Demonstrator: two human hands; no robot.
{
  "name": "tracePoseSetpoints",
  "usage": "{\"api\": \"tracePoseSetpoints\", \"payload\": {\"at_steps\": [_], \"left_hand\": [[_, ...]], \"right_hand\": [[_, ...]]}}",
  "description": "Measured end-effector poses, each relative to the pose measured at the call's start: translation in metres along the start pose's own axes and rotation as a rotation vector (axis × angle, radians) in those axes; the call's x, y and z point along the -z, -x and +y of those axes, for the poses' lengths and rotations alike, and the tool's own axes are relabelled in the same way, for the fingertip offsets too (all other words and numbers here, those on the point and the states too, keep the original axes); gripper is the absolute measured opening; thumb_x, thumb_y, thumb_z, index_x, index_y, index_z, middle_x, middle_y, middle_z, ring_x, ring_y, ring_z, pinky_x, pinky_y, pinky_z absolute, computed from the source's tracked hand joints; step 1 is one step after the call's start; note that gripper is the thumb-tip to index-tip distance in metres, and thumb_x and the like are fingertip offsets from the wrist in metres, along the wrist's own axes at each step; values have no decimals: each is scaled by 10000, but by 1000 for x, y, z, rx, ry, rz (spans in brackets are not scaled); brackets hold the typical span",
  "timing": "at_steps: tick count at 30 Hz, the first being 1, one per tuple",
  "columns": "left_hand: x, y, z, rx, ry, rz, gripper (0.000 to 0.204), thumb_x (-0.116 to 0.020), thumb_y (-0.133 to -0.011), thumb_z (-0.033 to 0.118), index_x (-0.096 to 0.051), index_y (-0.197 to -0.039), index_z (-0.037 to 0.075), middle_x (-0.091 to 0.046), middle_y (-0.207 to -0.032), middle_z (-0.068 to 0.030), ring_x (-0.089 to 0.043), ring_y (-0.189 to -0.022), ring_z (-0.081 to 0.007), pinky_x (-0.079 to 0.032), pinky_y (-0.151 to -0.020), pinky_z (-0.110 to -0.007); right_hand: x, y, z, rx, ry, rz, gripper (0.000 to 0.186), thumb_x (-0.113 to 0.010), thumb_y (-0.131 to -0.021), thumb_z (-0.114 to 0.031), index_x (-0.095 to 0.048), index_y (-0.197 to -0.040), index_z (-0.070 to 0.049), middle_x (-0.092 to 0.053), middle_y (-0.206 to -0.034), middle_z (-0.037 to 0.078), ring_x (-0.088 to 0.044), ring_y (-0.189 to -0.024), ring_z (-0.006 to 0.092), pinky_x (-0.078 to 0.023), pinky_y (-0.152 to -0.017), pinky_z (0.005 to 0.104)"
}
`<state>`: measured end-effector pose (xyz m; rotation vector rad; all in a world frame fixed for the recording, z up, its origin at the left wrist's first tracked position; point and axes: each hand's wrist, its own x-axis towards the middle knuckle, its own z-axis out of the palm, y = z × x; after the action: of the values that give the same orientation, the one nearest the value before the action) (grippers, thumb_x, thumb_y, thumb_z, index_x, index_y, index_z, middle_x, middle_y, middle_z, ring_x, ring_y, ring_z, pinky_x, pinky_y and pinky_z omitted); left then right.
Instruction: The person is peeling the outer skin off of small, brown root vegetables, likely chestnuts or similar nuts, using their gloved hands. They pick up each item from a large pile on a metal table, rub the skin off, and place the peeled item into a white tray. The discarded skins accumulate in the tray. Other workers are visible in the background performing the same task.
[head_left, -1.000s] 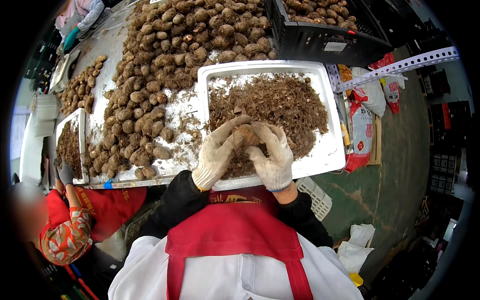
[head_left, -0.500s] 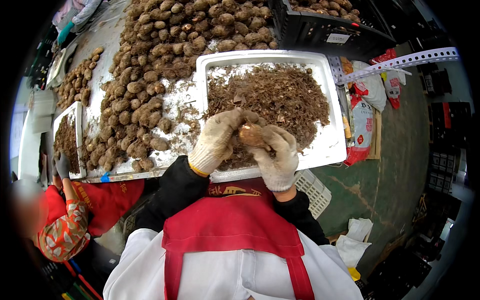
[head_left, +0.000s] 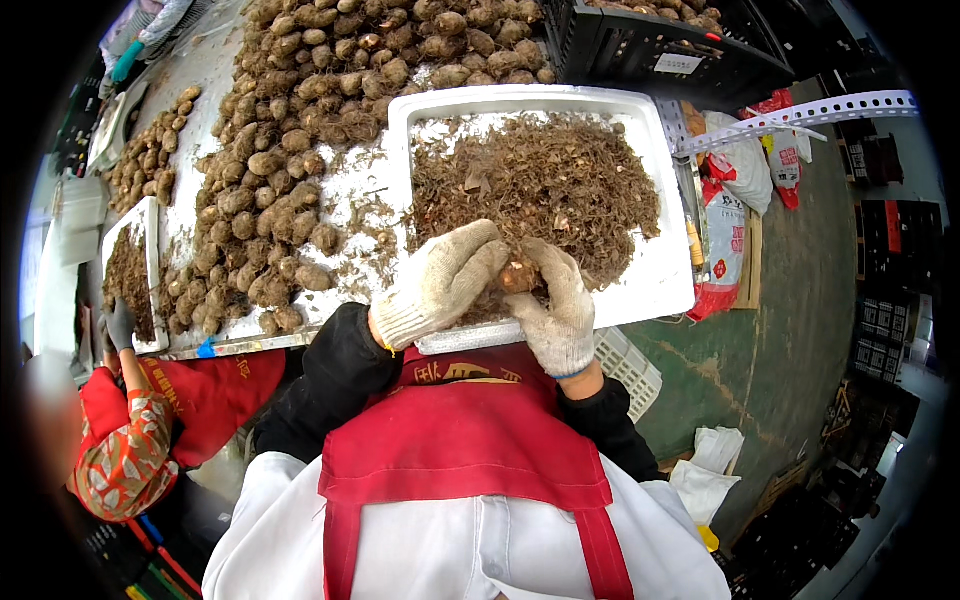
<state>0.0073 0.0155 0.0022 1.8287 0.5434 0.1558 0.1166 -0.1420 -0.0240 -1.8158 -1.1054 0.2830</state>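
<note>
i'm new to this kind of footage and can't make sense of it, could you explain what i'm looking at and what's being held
There's no robot here: a person is working with two gloved hands. A wide fisheye camera on their head looks down, so straight edges bend and their apron fills the bottom.

The right hand holds a brown tuber between thumb and fingers. The left hand curls close beside it; whether it grips too is hard to tell.

Beneath the hands is a white tray of brown, stringy scraps. Left of it, a big heap of tubers covers much of the table. The gray-gloved hand at far left belongs to a co-worker.
</note>
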Motion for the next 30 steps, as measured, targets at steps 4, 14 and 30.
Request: {"api": "tracePoseSetpoints", "payload": {"at_steps": [4,14,30], "left_hand": [[-10,-5,-8,259,402,-74,150,-504,-1004,137,-575,-1008,6,-567,-838,8,-540,-798,-110,-482,-727,-277],[-48,-10,-40,321,1459,-40,468,-511,-1030,388,-501,-1328,28,-613,-1182,-108,-630,-1076,-218,-568,-907,-342],[-44,-5,-58,434,816,105,602,-368,-1017,611,-633,-1049,71,-583,-596,-19,-480,-368,-118,-362,-324,-244]], "right_hand": [[1,4,-1,71,-60,46,542,-754,-720,-24,-585,-1234,-30,-604,-1265,153,-620,-1123,348,-532,-932,387],[-16,-12,-6,50,68,167,562,-841,-664,-171,-620,-1173,-82,-645,-1197,97,-584,-1111,330,-437,-1006,438],[-13,-30,-6,-220,-352,-64,145,-631,-899,-54,-718,-1003,-3,-709,-980,119,-687,-937,225,-546,-803,312]]}}
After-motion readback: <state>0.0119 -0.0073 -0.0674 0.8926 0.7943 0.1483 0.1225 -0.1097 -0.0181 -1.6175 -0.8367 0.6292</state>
